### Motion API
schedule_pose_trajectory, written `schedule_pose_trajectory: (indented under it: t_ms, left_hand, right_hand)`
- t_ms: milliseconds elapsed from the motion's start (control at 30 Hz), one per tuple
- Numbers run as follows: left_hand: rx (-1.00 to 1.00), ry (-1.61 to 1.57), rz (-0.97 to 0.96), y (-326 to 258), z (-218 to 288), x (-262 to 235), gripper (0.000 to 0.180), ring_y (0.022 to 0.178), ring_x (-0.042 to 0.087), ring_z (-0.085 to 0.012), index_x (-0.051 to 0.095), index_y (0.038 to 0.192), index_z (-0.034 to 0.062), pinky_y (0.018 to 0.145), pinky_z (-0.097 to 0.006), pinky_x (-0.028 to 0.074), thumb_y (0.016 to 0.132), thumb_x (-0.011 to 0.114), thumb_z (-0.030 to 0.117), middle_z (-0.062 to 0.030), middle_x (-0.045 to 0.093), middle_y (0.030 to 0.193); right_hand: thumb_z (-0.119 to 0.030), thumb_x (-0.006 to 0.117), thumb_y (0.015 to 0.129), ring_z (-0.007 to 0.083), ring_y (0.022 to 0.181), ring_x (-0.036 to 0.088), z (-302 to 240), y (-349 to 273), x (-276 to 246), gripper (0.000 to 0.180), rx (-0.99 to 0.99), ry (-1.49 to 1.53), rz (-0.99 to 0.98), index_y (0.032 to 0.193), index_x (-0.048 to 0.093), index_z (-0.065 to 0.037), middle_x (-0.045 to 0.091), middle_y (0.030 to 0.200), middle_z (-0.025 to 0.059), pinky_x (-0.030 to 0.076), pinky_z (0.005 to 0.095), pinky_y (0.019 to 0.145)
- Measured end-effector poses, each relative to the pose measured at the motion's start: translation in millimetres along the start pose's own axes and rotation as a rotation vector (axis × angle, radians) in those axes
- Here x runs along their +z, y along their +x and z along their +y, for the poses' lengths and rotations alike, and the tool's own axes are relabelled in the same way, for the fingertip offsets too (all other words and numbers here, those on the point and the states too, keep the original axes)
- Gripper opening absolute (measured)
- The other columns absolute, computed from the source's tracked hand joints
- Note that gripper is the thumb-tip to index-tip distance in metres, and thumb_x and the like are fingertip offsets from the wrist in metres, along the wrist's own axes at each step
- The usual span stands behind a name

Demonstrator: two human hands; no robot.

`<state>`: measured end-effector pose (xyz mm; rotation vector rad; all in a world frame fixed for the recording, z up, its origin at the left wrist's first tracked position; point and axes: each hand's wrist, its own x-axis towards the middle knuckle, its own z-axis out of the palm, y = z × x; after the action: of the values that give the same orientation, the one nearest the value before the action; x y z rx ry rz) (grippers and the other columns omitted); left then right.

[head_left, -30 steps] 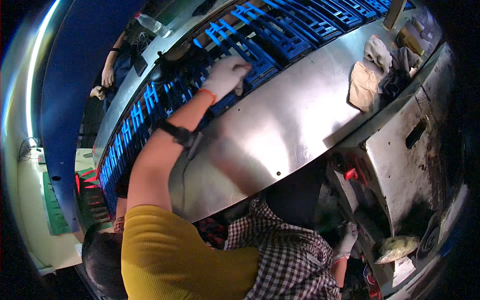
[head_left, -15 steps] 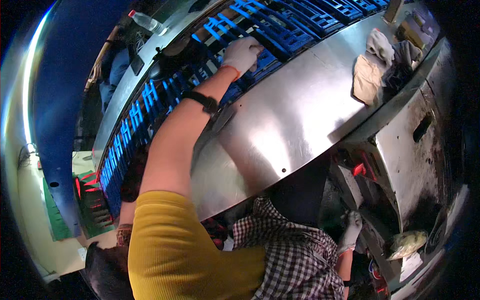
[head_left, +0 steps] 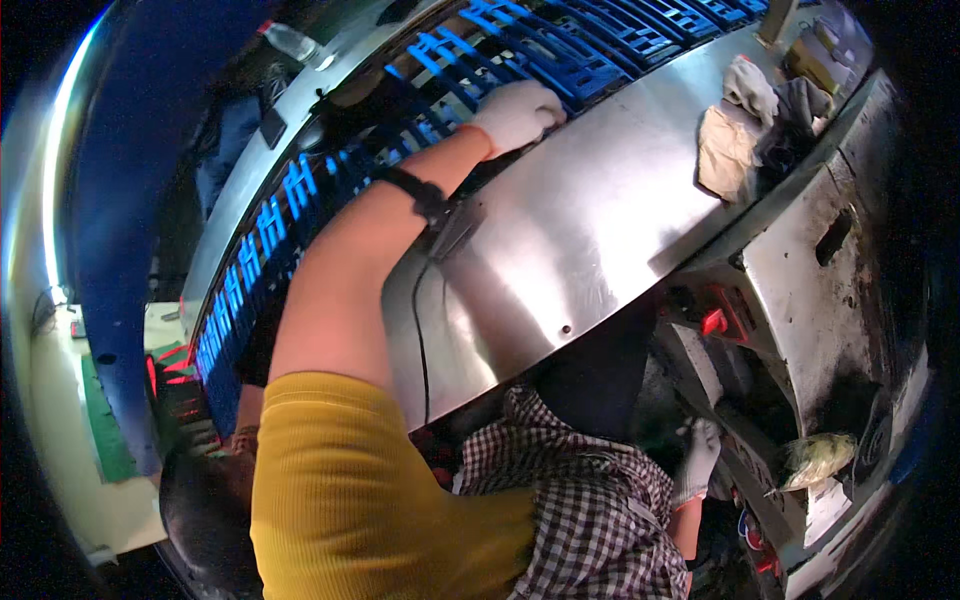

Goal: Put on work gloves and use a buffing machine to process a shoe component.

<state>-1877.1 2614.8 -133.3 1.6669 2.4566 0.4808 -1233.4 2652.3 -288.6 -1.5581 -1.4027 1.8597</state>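
My left hand (head_left: 520, 115), in a white glove with an orange cuff, reaches over the metal ledge (head_left: 590, 230). Its fingers are curled at the near edge of a long rack of blue-lit slotted pieces (head_left: 570, 65). Whatever they grip is hidden. A black band (head_left: 415, 190) circles that forearm. At the lower right, my right hand (head_left: 700, 455), also white-gloved, is closed beside the dark machine frame below the ledge. What it holds, if anything, cannot be made out.
A brown cloth or paper (head_left: 726, 152) and a white glove (head_left: 750, 88) lie on the ledge's right end. A clear bottle (head_left: 292, 42) lies across the rack. A black cord (head_left: 420, 340) crosses the ledge. Another person's dark-haired head (head_left: 205, 510) is at lower left.
My left hand has moved right and slightly nearer, along the rack's near edge. The black cord now shows below my forearm. Another person's hand at upper left no longer shows. My right hand stays put.
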Motion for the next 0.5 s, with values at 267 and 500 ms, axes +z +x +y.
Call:
schedule_pose_trajectory:
  t_ms: [267, 500]
  left_hand:
    - [-0.614, -0.530, 0.065, -156.2, -49.9, -63.4, 0.017, 0.057, 0.068, -0.0192, 0.074, 0.101, 0.0006, 0.063, -0.035, 0.054, 0.094, 0.068, 0.015, -0.0121, 0.069, 0.098]
    - [-0.392, -0.082, 0.010, -80.2, -11.4, -32.9, 0.020, 0.061, 0.068, -0.0263, 0.075, 0.096, 0.0054, 0.063, -0.042, 0.052, 0.094, 0.063, 0.021, -0.0140, 0.070, 0.088]
  right_hand:
    - [-0.022, 0.066, 0.103, 0.0136, 0.097, 0.061, 48.7, 13.1, -45.5, 0.021, 0.144, 0.063, 0.058, 0.105, 0.070, -0.002, 0.070, 0.105, 0.0015, 0.046, 0.0319, 0.091]
    - [-0.019, 0.063, 0.104, 0.0126, 0.092, 0.057, 44.9, 15.8, -24.9, 0.018, 0.177, 0.109, -0.006, 0.097, 0.067, -0.003, 0.066, 0.098, -0.0019, 0.046, 0.0318, 0.086]
